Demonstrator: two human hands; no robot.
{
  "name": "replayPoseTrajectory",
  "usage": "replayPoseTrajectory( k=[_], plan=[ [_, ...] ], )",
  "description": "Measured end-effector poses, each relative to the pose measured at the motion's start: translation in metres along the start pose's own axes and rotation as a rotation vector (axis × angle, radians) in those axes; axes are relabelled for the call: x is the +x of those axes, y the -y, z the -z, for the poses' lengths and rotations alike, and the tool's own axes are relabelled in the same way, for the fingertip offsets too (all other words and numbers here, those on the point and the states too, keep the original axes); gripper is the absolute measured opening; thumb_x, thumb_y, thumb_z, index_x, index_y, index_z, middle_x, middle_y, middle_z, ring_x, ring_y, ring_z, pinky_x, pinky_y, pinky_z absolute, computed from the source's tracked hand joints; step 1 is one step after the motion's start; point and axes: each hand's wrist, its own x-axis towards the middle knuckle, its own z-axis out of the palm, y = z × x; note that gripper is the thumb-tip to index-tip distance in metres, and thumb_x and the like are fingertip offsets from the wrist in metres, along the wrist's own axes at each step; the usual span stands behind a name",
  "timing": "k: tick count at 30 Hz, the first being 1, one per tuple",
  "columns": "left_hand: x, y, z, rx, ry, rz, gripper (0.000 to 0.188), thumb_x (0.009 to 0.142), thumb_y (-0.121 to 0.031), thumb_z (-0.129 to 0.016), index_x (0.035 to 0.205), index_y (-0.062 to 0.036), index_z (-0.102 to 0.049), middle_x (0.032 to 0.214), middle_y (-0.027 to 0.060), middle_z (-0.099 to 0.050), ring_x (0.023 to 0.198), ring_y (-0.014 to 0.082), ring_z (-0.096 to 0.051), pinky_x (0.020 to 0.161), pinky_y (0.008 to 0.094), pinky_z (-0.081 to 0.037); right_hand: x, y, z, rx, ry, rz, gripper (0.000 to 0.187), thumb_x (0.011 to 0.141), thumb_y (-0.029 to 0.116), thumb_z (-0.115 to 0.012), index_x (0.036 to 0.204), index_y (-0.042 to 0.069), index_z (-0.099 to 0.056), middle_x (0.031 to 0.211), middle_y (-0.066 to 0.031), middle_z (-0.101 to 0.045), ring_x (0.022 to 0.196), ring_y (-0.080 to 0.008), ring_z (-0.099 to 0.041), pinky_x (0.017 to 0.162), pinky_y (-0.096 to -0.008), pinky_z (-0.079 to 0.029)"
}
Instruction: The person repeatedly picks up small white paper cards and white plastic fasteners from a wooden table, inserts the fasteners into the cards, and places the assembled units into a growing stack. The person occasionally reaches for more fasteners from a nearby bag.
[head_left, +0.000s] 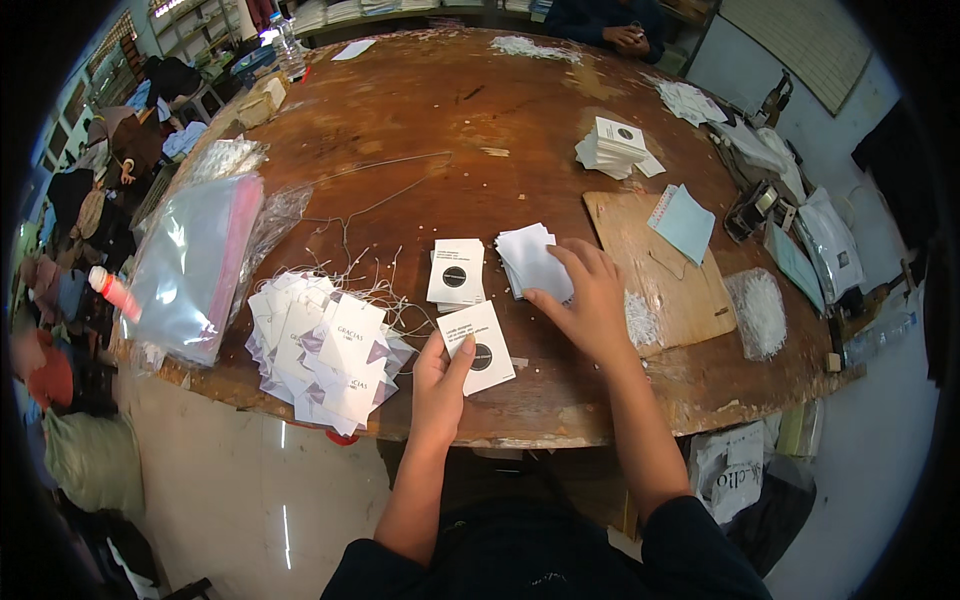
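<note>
My left hand [440,385] grips a square cream card [492,345] with a black circle, its thumb lying across the front. Just beyond it lies a small stack of matching cards [457,262]. My right hand [590,300] reaches over a pile of blank white cards [525,250]; thumb and forefinger are apart at the pile's right side, and I cannot make out whether they touch it. To the left of my left hand is a heap of white and grey printed hang tags [330,350] with white strings [385,300] trailing from it.
Clear plastic bags [200,265] lie at the left table edge. To the right are a wooden board [690,290] with blue paper [685,222], a bag of white fasteners [758,312] and another card stack [612,148]. A water bottle [287,48] stands far left. Another person's hands [627,40] show across the table.
</note>
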Motion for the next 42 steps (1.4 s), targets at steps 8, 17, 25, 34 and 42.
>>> replayPoseTrajectory(
  k=[8,17,25,34,42],
  plan=[
    [-0.004,0.011,-0.002,0.128,0.013,-0.023,0.033,0.102,-0.013,-0.057,0.131,0.0018,-0.054,0.115,0.0074,-0.066,0.103,0.0098,-0.061,0.090,0.0260,-0.048,-0.023,-0.013,-0.020,-0.111,0.096,-0.182,0.055,0.075,0.032,-0.083,0.122,0.009,-0.065,0.137,-0.0177,-0.053,0.127,-0.0374,-0.049,0.106,-0.0592,-0.031],
    [-0.003,0.010,0.000,0.045,0.003,0.017,0.033,0.105,-0.017,-0.046,0.135,-0.0024,-0.049,0.115,0.0089,-0.066,0.093,0.0165,-0.069,0.067,0.0301,-0.058,-0.023,-0.009,-0.011,-0.102,0.122,-0.237,0.051,0.078,0.032,-0.081,0.123,0.011,-0.066,0.139,-0.0147,-0.053,0.135,-0.0373,-0.042,0.108,-0.0652,-0.023],
    [-0.004,0.005,-0.002,0.027,-0.011,0.060,0.039,0.107,-0.024,-0.040,0.140,-0.0034,-0.044,0.123,0.0113,-0.062,0.100,0.0191,-0.068,0.069,0.0319,-0.060,-0.028,0.008,0.005,0.054,-0.128,-0.133,0.048,0.083,0.031,-0.078,0.123,0.008,-0.065,0.134,-0.0199,-0.051,0.126,-0.0368,-0.046,0.106,-0.0542,-0.029],
    [-0.005,0.014,0.006,-0.111,-0.091,0.085,0.057,0.108,-0.043,-0.029,0.143,0.0005,-0.040,0.134,0.0150,-0.058,0.119,0.0249,-0.061,0.097,0.0410,-0.052,-0.093,0.068,-0.005,0.198,0.063,0.077,0.056,0.080,0.039,-0.078,0.128,0.014,-0.065,0.135,-0.0203,-0.049,0.122,-0.0368,-0.048,0.102,-0.0606,-0.031],
    [-0.006,0.013,0.003,-0.012,-0.059,0.087,0.043,0.104,-0.027,-0.054,0.134,0.0038,-0.051,0.122,0.0110,-0.063,0.107,0.0150,-0.062,0.091,0.0320,-0.051,-0.102,0.070,-0.013,0.184,0.099,0.061,0.061,0.077,0.042,-0.080,0.128,0.012,-0.064,0.137,-0.0198,-0.047,0.121,-0.0361,-0.048,0.102,-0.0523,-0.029]
  ],
)
